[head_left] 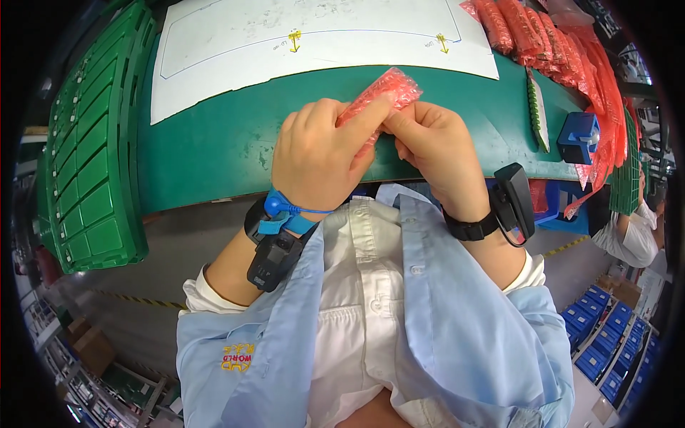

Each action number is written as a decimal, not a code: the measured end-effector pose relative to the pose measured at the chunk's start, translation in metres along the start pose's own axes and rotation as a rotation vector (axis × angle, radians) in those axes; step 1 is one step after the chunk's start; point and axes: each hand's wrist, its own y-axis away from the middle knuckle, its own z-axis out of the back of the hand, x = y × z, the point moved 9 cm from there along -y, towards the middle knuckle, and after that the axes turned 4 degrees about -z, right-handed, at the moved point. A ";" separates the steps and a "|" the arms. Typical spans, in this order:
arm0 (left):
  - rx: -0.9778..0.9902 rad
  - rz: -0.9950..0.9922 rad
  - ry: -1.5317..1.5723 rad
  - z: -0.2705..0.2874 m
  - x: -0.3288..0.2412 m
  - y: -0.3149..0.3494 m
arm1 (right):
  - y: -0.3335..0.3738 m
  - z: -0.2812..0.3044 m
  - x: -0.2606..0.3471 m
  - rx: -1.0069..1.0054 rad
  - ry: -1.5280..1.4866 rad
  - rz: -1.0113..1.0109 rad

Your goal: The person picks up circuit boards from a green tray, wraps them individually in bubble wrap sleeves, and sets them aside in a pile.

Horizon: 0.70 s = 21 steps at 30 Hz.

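Observation:
A small bundle rolled in pinkish-red bubble wrap (385, 87) is held between my hands above the green tabletop. My left hand (312, 153) is closed round its lower part, with the index finger stretched along the wrap. Thumb and fingers of my right hand (439, 146) pinch the right edge of the same bundle. What lies inside the wrap cannot be made out. A blue strap with a cord is round my left wrist, and both wrists carry black devices.
A large white sheet (235, 64) with drawn lines covers the far table. Wrapped red bundles (524, 32) are heaped at the far right. Near them lie a knife with a green-wrapped handle (535, 107) and a blue tape dispenser (579, 137). Green crates (93, 157) stand left; another person (629, 235) is at right.

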 end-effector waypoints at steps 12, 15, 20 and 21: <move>0.061 0.071 0.109 -0.010 0.012 0.000 | -0.011 0.008 0.003 0.129 0.275 -0.042; 0.107 0.165 0.242 -0.010 0.022 -0.003 | -0.013 0.003 0.009 0.121 0.470 0.004; 0.199 0.336 0.376 -0.010 0.034 -0.006 | -0.003 0.004 0.029 -0.048 0.779 0.183; 0.171 0.441 0.568 -0.012 0.038 -0.002 | 0.001 0.004 0.033 -0.093 0.860 0.244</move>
